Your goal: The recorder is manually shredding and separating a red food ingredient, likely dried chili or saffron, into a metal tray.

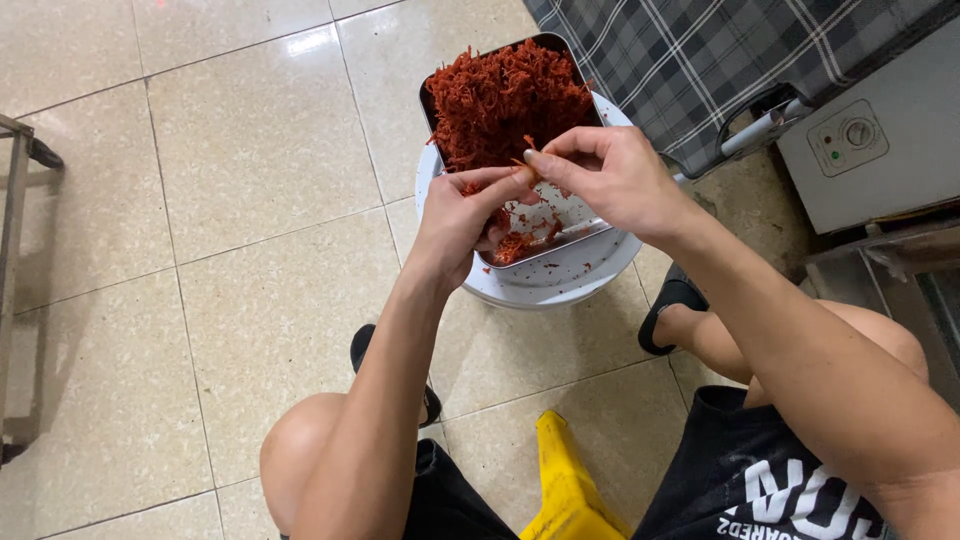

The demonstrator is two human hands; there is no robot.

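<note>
A steel rectangular tray [560,244] rests on a white round bucket [560,285] on the tiled floor. Its far half is heaped with shredded red strands [505,100]; the near half holds a few loose bits. My left hand [460,215] and my right hand [605,175] meet above the tray's near end, fingertips pinched together on a small piece of the red shreds [527,160]. Both forearms reach in from below, over my bare knees.
A yellow stool [565,480] shows between my legs. Black sandals are on my feet beside the bucket. A plaid cloth [690,60] and a grey machine with a dial [870,130] stand at the right. A metal frame [15,200] lines the left edge.
</note>
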